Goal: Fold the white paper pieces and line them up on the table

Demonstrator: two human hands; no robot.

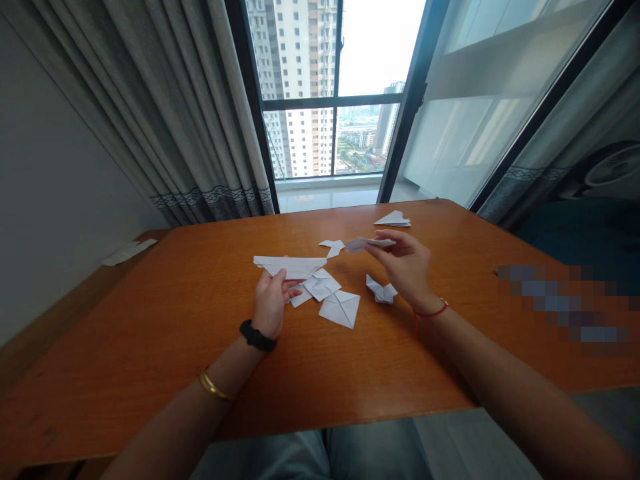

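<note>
- Fingers: those of the left hand are curled together, thumb on top, clamped on a long folded white paper; the right hand's fingers pinch a small folded white paper between thumb and forefinger, the other fingers loosely curled.
- Orange-brown wooden table: landmark, taking up the lower middle of the view; both hands hover above its middle.
- Window: beyond the table's far edge, with high-rise buildings outside.
- Grey curtain: hangs beyond the table's far left corner.
- Round fan: beyond the table's right end, partly in shadow.
- Folded paper square: creased, lying flat at the table's centre, between the hands.
- Folded paper piece: near the table's far edge.
- Crumpled-looking folded paper: on the table, directly below the right hand.
- Overlapping paper scraps: at the table's centre, just beside the left fingers.
- Small paper scrap: near the table's centre, between the two held papers.
- Paper strip: on a ledge just past the table's left edge.
- Wrists: black band and gold bangle on the left arm; red string on the right.
</note>
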